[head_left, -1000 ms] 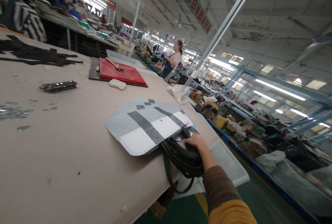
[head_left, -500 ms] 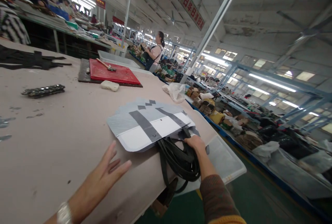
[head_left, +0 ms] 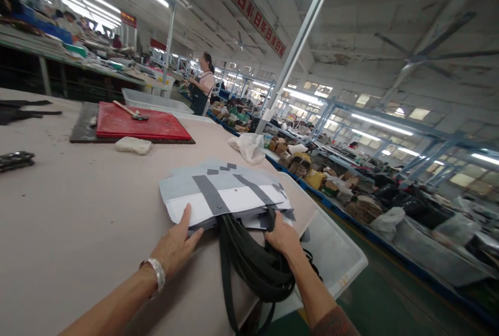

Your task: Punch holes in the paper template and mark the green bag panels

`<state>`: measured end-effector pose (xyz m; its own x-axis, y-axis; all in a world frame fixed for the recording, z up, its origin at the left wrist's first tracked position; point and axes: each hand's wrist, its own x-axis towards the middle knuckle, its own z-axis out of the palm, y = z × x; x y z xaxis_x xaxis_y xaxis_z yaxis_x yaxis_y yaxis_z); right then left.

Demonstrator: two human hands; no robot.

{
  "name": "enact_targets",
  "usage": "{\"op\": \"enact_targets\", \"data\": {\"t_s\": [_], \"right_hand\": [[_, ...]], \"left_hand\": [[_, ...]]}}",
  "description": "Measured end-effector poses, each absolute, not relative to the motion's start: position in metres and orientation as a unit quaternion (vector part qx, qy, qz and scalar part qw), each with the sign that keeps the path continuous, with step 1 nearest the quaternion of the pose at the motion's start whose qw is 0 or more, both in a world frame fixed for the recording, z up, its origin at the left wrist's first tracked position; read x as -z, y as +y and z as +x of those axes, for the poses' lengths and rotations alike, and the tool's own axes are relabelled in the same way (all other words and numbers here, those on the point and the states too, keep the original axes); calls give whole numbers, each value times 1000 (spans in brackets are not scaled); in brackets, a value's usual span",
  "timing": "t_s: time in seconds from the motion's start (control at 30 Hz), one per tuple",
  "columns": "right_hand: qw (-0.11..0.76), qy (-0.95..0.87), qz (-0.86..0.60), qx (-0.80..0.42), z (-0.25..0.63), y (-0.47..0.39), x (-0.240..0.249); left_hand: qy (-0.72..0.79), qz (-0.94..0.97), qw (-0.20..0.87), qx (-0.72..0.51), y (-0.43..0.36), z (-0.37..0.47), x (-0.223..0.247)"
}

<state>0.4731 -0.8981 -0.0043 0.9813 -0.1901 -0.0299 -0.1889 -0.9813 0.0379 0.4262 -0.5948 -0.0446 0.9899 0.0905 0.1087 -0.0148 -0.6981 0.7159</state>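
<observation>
A fanned stack of flat grey-and-white panels (head_left: pixel 202 203) with dark grey bands lies on the table. Long black straps (head_left: pixel 253 258) loop from its near side and hang over the table's edge. My right hand (head_left: pixel 283 234) is closed around a black strap at the stack's near right corner. At the near left corner is my left hand (head_left: pixel 175 247), thumb and forefinger spread, fingertips against the panels' edge; its other fingers are partly hidden. A silvery bracelet circles the left wrist.
On the table (head_left: pixel 97 232), a hammer (head_left: pixel 132 111) rests on a red board (head_left: pixel 144 123), with a whitish block (head_left: pixel 133 145) in front. A crumpled plastic bag (head_left: pixel 249 147) lies at the far right edge. A translucent bin (head_left: pixel 335 258) stands beside the table; a person (head_left: pixel 202 84) stands beyond.
My left hand has moved forward and right, from bare table to the panels' edge. My right hand stays on the strap, and the strap loops hang lower. The view has turned right.
</observation>
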Motion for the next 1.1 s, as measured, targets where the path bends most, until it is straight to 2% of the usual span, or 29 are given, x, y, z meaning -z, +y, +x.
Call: {"op": "enact_targets", "data": {"t_s": [0.1, 0.23, 0.47, 0.8, 0.97, 1.1], "right_hand": [[15, -79, 996, 23, 474, -903, 5], [21, -74, 997, 27, 475, -907, 7], [47, -66, 996, 24, 482, -911, 0], [146, -64, 987, 35, 526, -970, -23], [180, -61, 981, 37, 543, -983, -60], [188, -9, 982, -7, 522, -943, -99]], "left_hand": [[-2, 940, 339, -43, -602, 436, 52], [5, 958, 276, -74, -605, 441, 67], [-17, 945, 311, -95, -604, 439, 67], [-51, 931, 336, -132, -601, 445, 88], [-118, 922, 345, -132, -603, 445, 85], [-106, 910, 385, -109, -605, 448, 85]]}}
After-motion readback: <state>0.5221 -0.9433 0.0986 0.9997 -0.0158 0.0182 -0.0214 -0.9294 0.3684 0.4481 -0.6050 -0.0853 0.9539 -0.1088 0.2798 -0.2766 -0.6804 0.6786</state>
